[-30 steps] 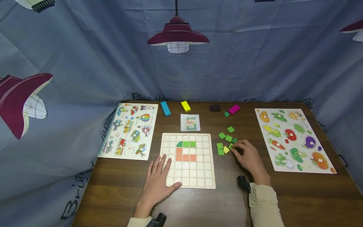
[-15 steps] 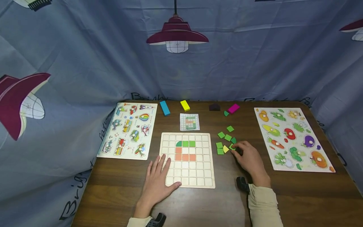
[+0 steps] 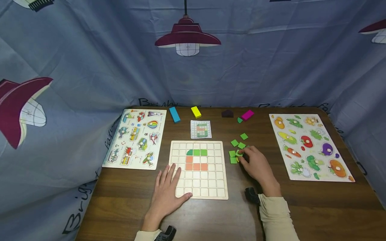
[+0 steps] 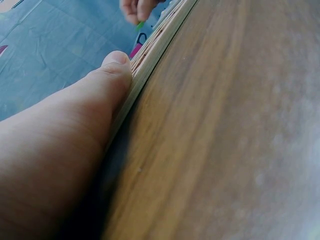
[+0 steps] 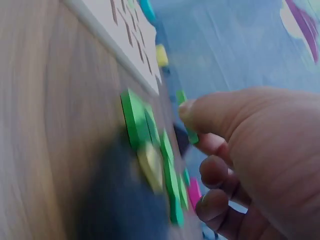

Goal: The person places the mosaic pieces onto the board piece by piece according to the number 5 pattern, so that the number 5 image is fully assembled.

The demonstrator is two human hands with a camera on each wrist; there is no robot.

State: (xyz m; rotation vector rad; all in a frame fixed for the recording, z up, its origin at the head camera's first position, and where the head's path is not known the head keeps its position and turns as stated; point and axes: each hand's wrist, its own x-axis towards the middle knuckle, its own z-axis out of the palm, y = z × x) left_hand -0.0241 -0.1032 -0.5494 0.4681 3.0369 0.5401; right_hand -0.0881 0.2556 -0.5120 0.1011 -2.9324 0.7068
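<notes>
My left hand (image 3: 167, 190) rests on the lower left of a pale wooden grid board (image 3: 212, 184), fingers spread and thumb along its near edge. A dark green rounded piece (image 3: 189, 152), two green squares and several orange squares (image 3: 189, 159) sit in its cells. Right of the board, my right hand (image 3: 256, 165) pinches a green square tile (image 5: 186, 120) between thumb and fingertip. In the right wrist view this tile is lifted above the loose green tiles (image 5: 134, 120) and a yellow piece (image 5: 151, 167). In the head view the hand partly covers that pile.
Behind the board lies a printed pattern card (image 3: 201, 129). Blue (image 3: 174, 114), yellow (image 3: 196, 112), black (image 3: 227, 113) and magenta blocks (image 3: 247, 115) line the back edge, with a small green piece (image 3: 240, 120). Picture boards flank the table at left (image 3: 159, 140) and right (image 3: 297, 174).
My right hand has lifted a green tile from the pile and moved slightly left with it, now over the yellow piece. The left hand stays on the board.
</notes>
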